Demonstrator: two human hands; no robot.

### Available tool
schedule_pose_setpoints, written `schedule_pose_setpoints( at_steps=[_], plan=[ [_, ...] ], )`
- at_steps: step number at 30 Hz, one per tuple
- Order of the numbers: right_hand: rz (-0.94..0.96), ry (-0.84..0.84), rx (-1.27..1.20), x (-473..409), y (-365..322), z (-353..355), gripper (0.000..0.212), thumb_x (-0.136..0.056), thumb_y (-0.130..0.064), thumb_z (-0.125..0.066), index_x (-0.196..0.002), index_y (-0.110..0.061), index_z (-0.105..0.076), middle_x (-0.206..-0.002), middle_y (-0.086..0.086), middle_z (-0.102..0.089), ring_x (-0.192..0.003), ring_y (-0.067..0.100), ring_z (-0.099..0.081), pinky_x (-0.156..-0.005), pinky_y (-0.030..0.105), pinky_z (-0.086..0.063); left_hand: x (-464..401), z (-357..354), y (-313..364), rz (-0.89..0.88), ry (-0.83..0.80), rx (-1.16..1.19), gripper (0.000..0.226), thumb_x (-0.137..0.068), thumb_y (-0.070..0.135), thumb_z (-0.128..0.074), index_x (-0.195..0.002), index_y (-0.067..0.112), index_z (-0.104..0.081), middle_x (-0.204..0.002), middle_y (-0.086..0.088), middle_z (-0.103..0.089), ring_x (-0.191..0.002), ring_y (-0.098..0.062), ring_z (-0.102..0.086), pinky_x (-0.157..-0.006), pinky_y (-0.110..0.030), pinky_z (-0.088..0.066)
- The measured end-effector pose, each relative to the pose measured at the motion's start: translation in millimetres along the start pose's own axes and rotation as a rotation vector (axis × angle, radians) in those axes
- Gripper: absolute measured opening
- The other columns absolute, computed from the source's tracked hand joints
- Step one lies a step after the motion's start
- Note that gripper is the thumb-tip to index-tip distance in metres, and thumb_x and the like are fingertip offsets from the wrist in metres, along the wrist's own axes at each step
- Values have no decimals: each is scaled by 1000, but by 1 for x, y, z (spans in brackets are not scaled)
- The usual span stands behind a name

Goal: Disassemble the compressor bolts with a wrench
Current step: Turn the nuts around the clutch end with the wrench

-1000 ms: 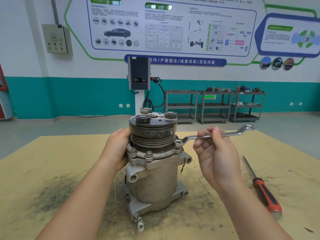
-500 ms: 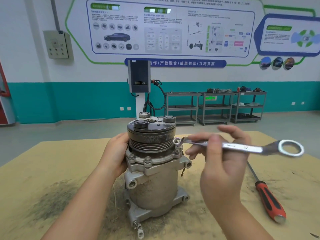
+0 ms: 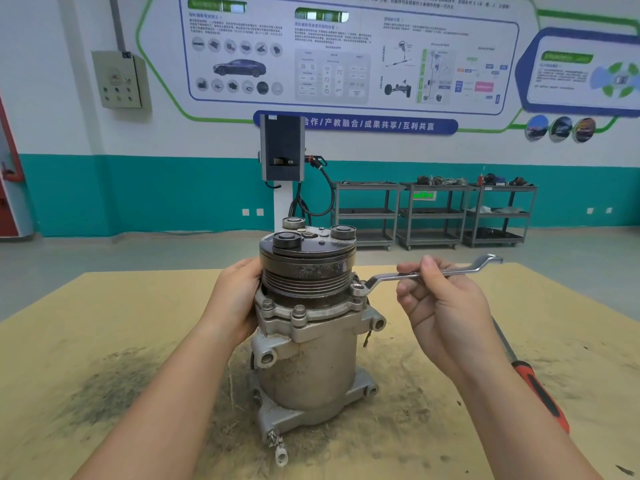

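Note:
A grey metal compressor (image 3: 308, 355) stands upright on the wooden table (image 3: 86, 323), its dark pulley on top. Flange bolts (image 3: 298, 311) ring its upper housing. My left hand (image 3: 235, 299) grips the compressor's left side at the pulley and flange. My right hand (image 3: 440, 299) pinches the shaft of a silver ring wrench (image 3: 391, 277) between thumb and fingers. The wrench's near ring sits over a bolt on the right of the flange, and its far end points right and slightly up.
A red-handled screwdriver (image 3: 533, 386) lies on the table behind my right forearm. Dark grime marks the tabletop at the left. Beyond the table stand a charging post (image 3: 282, 150) and metal shelf carts (image 3: 433, 213) along the teal wall.
The wrench swung towards me half a second ago, then swung back away, its handle now pointing right and slightly up again. My left hand stayed on the compressor.

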State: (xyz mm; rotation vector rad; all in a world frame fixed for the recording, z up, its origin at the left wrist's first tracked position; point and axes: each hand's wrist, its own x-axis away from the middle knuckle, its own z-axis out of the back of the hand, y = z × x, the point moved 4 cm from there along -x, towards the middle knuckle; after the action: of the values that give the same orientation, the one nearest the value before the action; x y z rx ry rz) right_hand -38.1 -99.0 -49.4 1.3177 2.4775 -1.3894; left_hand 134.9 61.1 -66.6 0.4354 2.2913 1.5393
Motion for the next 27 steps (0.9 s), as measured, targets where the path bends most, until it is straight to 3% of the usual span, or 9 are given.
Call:
schedule_pose_setpoints(
  at_steps=[2, 5, 7, 9, 12, 15, 19, 22, 27],
  plan=[
    [100, 53, 63, 5, 2, 0, 15, -103, -10, -38, -90, -7, -46, -68, 7, -67, -47, 13, -59, -48, 20, -49, 0, 0, 0, 2, -1, 5, 20, -95, 12, -55, -92, 0, -70, -82, -14, -75, -68, -20, -73, -50, -27, -55],
    [515, 99, 266, 27, 0, -10, 10, -103, -14, -40, -94, -18, -41, -73, 10, -66, -48, 19, -60, -50, 23, -49, 0, 0, 0, 2, -3, 4, 20, -95, 12, -55, -92, -1, -70, -84, -15, -75, -69, -21, -73, -51, -28, -55],
    [768, -9, 349, 45, 1, -23, 12, -101, -21, -45, -98, -32, -43, -76, 11, -64, -51, 19, -62, -52, 25, -50, -1, 1, -1, -1, -3, -1, 20, -95, 12, -56, -93, -1, -70, -84, -15, -75, -70, -21, -73, -52, -28, -56],
    [899, -146, 467, 57, 8, -33, 15, -101, -30, -49, -105, -44, -47, -83, 12, -62, -57, 15, -63, -55, 26, -52, -2, 1, -1, -1, -4, -8, 21, -95, 13, -56, -95, -1, -70, -87, -16, -75, -72, -22, -73, -53, -28, -56],
    [958, -286, 637, 64, 12, -39, 6, -99, -33, -53, -103, -30, -56, -91, -4, -63, -71, 8, -65, -63, 25, -57, -2, 1, -2, 0, -1, 4, 21, -95, 13, -55, -96, -2, -69, -89, -19, -74, -72, -24, -73, -53, -29, -56],
    [1038, -316, 692, 64, 7, -38, 17, -96, -31, -58, -97, -13, -62, -94, -7, -65, -85, 4, -66, -77, 20, -55, -2, 1, -1, 0, 4, 2, 21, -95, 13, -55, -98, -4, -68, -88, -19, -74, -72, -24, -73, -53, -29, -56],
    [871, -120, 457, 53, -11, -32, 10, -101, -30, -49, -101, -29, -58, -87, -4, -67, -69, 16, -68, -65, 25, -55, 1, -2, 1, -8, 4, 13, 20, -96, 11, -55, -90, -2, -68, -77, -13, -75, -64, -20, -72, -48, -26, -54],
    [556, 60, 215, 40, -11, -21, 9, -103, -17, -40, -102, -18, -49, -74, 3, -68, -53, 17, -62, -54, 23, -51, 4, -3, 2, -10, 3, 21, 19, -95, 10, -55, -90, -3, -68, -75, -12, -74, -63, -19, -72, -48, -26, -54],
    [199, 120, -16, 20, -1, -8, 18, -103, -2, -34, -102, -14, -47, -63, 7, -65, -44, 15, -53, -45, 21, -46, 4, -3, 3, 1, 1, 9, 20, -97, 12, -54, -94, -3, -68, -77, -12, -75, -64, -19, -72, -49, -26, -55]
  ],
)
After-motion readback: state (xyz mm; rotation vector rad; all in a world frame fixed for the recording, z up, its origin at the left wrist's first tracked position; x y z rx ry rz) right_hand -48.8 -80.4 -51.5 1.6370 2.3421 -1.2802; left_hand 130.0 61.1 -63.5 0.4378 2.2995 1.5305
